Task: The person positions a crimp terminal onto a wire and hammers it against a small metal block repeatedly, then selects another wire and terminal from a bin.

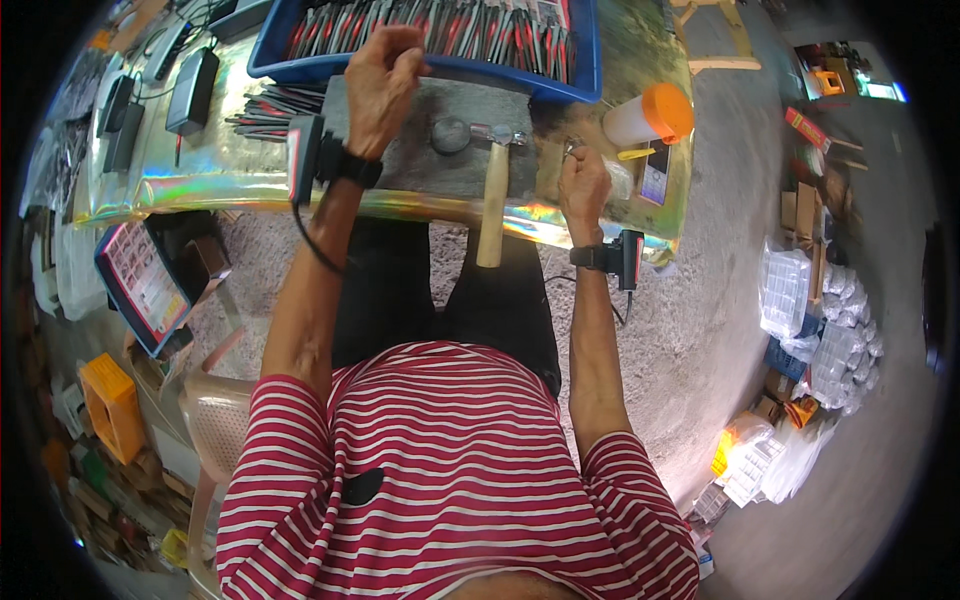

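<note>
Fingers (pixel 405 38) of the left hand (pixel 380 95) were half curled in front of a blue tray (pixel 480 80); whether anything was gripped by them could not be told. The right hand (pixel 584 190) was folded nearly closed, and a small shiny piece (pixel 572 147) was pinched at its tips. Between the hands, a hammer (pixel 494 195) was laid on a dark grey slab (pixel 420 175); it was fitted with a pale, straight wooden handle, which was left overhanging the table (pixel 230 165), and a bright metal head. Beside the head one dark round piece (pixel 450 135) was seen; whether they were joined could not be told. One hammer, one slab and one tray were counted, as was one pale container (pixel 625 122) with an orange lid. Red-and-dark slim tools (pixel 480 40) were packed in the tray, too many to be counted, and one loose pile (pixel 277 112) of dark slim pieces was seen left of the slab.
</note>
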`<state>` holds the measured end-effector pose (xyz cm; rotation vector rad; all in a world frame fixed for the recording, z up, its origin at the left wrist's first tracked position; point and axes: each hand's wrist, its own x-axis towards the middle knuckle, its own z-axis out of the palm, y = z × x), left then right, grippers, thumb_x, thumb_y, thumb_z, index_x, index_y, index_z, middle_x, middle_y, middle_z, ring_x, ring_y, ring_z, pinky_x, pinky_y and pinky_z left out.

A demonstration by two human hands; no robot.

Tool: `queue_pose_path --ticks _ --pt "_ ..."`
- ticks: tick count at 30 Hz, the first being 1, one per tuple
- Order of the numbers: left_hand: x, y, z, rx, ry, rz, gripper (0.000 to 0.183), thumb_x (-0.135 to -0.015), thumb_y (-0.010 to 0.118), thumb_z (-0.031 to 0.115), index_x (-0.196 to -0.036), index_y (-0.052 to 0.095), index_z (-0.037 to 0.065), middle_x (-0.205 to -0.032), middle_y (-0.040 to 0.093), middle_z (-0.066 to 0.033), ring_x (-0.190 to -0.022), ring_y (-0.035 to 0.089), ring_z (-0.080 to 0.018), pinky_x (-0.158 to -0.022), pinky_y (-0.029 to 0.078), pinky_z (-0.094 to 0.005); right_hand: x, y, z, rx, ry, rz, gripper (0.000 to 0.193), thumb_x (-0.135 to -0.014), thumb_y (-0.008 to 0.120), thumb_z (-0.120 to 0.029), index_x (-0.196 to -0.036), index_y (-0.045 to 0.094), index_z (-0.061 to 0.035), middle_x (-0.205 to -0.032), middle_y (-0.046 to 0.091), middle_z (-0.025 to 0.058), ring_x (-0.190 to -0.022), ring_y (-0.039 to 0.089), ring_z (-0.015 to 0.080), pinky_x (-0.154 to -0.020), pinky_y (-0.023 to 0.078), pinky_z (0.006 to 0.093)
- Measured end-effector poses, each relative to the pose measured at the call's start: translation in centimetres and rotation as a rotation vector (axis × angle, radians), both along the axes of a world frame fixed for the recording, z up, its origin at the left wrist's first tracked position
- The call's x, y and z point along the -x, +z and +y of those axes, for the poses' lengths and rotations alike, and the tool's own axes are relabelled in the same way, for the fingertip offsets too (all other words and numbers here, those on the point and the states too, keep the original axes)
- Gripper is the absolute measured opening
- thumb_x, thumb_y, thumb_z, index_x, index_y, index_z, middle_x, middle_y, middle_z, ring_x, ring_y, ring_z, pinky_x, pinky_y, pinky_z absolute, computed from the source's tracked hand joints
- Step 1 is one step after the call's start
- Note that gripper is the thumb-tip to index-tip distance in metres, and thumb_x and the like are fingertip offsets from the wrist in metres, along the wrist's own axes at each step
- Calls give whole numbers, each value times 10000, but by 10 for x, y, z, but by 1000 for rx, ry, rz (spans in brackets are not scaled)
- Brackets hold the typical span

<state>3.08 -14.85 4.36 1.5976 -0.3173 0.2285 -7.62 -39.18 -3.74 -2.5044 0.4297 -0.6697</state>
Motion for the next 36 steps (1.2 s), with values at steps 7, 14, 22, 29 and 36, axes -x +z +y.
queue_pose_path --ticks 7,14,22,29,36 --pt "51 -11 78 247 246 127 131 -805 498 15 -930 517 -20 -796 575 -87 -632 537 -101 -520 428 -200 3 -13 -8 372 92 2 136 -761 468 -150 -809 476 -23 -785 511 171 -675 528 345 -510 390 435" --pt "56 -48 133 146 502 343 138 -752 487 -17 -886 505 -42 -768 553 -100 -580 540 -118 -468 421 -197 -1 -7 -11 378 122 111 145 -750 480 -168 -781 488 -26 -742 527 180 -631 538 357 -515 406 441" --pt "36 -50 127 -450 591 319 129 -706 532 104 -804 578 33 -703 584 -163 -661 567 -321 -644 450 -373 -2 14 -1 46 43 117 186 -756 478 -149 -696 497 26 -629 534 203 -586 535 338 -530 404 406" --pt "38 -56 124 -756 518 101 148 -736 492 105 -829 585 38 -731 590 -156 -696 570 -309 -618 445 -364 -3 2 -14 11 -12 107 192 -733 506 -140 -679 477 42 -545 437 112 -503 425 170 -495 357 318" --pt "35 -58 125 -832 505 155 135 -728 525 128 -787 539 8 -732 574 -187 -728 550 -349 -647 432 -398 1 23 4 -78 -6 44 218 -747 480 -161 -697 482 51 -577 479 193 -519 459 278 -513 370 373"
